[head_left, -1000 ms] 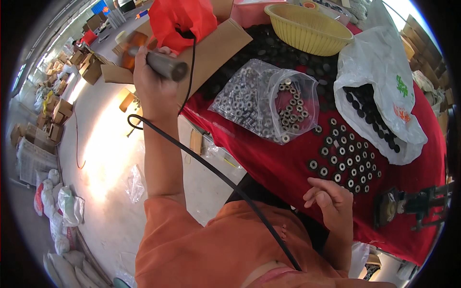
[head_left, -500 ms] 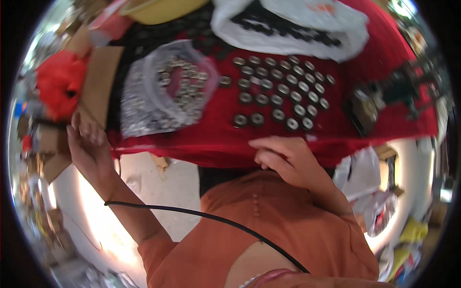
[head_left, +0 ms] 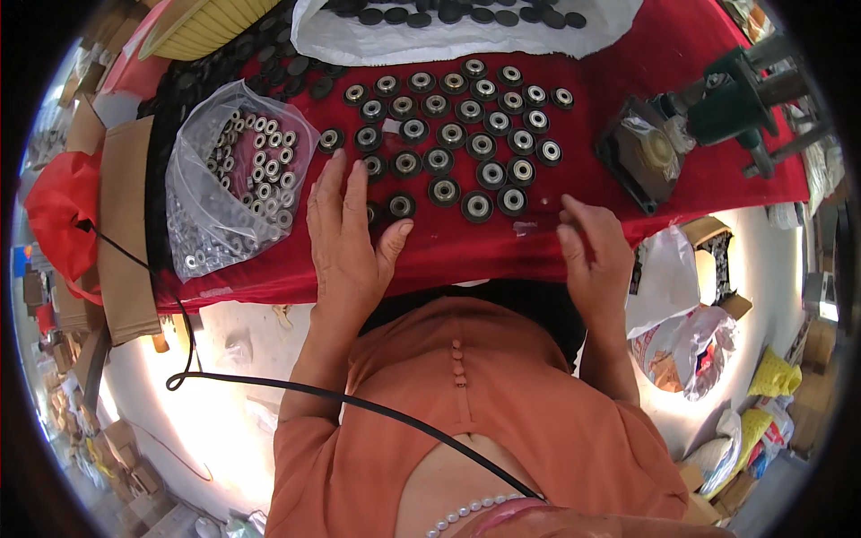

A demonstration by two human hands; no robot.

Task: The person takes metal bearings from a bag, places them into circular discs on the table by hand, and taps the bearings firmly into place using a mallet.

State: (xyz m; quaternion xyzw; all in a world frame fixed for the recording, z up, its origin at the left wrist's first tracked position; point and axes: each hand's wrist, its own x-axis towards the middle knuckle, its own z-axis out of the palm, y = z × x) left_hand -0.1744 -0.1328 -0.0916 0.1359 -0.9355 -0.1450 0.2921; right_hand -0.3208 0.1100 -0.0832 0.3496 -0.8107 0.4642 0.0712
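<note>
Red cloth: covers the worktop [head_left: 682,193], all parts lie on it.
Left hand: left hand [head_left: 348,235] lies flat, palm down, fingers spread and straight, holding nothing; fingertips touch the near-left edge of the wheel rows.
Right hand: right hand [head_left: 594,255] hovers at the near edge of the worktop, fingers loosely curled and apart, nothing visibly pinched; just right of the nearest wheels.
Wheels: black grooved wheels with metal centres [head_left: 457,134] sit in neat rows mid-worktop, between the two hands and beyond them.
Bag left: clear bag of small silver bearings [head_left: 235,184], open, just left of the left hand.
Far side: white bag with black rings [head_left: 466,27], yellow basket [head_left: 202,27] far left.
Right side: green press tool [head_left: 740,94], well apart from the rows.
Doing it well: likely best to slide wheels flat, one at a time, keeping row spacing; avoid sweeping the palm across neighbours or nudging the near row off the edge.
</note>
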